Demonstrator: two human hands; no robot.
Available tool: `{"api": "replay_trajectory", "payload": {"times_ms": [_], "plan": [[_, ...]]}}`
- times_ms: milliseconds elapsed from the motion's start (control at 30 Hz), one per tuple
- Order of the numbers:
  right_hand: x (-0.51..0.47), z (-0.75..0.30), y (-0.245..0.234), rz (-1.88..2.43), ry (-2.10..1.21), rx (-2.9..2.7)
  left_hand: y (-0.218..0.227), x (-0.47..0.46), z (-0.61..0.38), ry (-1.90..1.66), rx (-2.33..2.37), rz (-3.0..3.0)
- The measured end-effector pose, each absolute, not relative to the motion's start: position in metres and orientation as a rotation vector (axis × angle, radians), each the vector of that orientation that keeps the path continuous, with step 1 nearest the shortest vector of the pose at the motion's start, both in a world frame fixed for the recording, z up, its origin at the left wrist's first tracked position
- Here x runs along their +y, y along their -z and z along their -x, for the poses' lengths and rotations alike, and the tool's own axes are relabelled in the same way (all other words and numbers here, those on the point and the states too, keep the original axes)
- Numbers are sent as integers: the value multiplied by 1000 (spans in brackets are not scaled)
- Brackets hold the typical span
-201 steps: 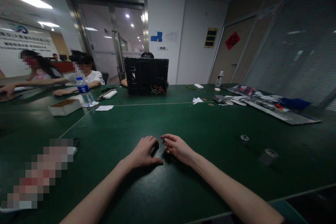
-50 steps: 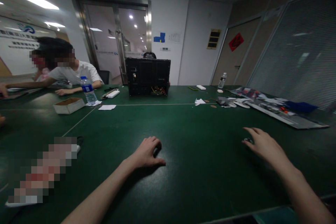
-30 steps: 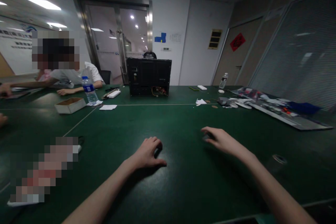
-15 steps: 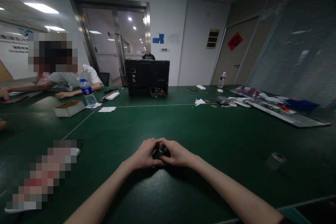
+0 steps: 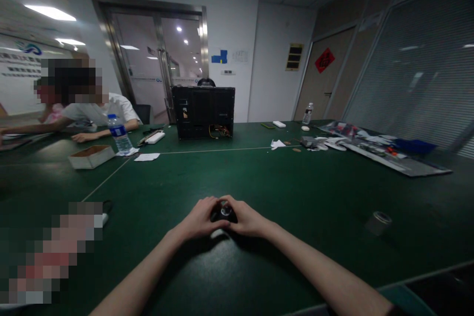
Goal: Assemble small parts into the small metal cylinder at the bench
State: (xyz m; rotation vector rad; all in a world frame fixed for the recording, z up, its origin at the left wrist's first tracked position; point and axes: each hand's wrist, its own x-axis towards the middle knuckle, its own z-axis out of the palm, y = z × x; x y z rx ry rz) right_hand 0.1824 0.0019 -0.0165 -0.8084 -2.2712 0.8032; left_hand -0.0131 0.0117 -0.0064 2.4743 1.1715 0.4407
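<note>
A small, dark, rounded object with a shiny grey ring-like patch (image 5: 225, 213) is enclosed between my two hands at the middle of the green table (image 5: 281, 182). I cannot make out its exact kind. My left hand (image 5: 202, 218) curls around its left side, and my right hand (image 5: 247, 217) wraps the right side. Fingertips of both hands meet at the far edge, while the thumbs come together at the near edge. A pale bit (image 5: 219, 233) shows just below the thumbs, too blurred to name.
To the right stands a roll of tape (image 5: 379, 223). Ahead is a black computer case (image 5: 203, 113). A water bottle (image 5: 119, 134) and an open box (image 5: 92, 157) are at left, near a seated person (image 5: 116, 107). A board with clutter (image 5: 392, 155) lies far right.
The view has shifted slightly, so the surroundings sit a little further left. Both hands stay around the dark object, whose ring-like patch looks slightly turned.
</note>
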Motion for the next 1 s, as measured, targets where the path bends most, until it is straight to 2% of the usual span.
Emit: {"api": "replay_trajectory", "payload": {"times_ms": [500, 1000], "plan": [[7, -185, 26, 979, -596, -2314, -7, 3, 6, -419, 1138, -2487], [5, -187, 23, 953, -664, -2260, -5, 6, 4, -453, 1205, -2427]]}}
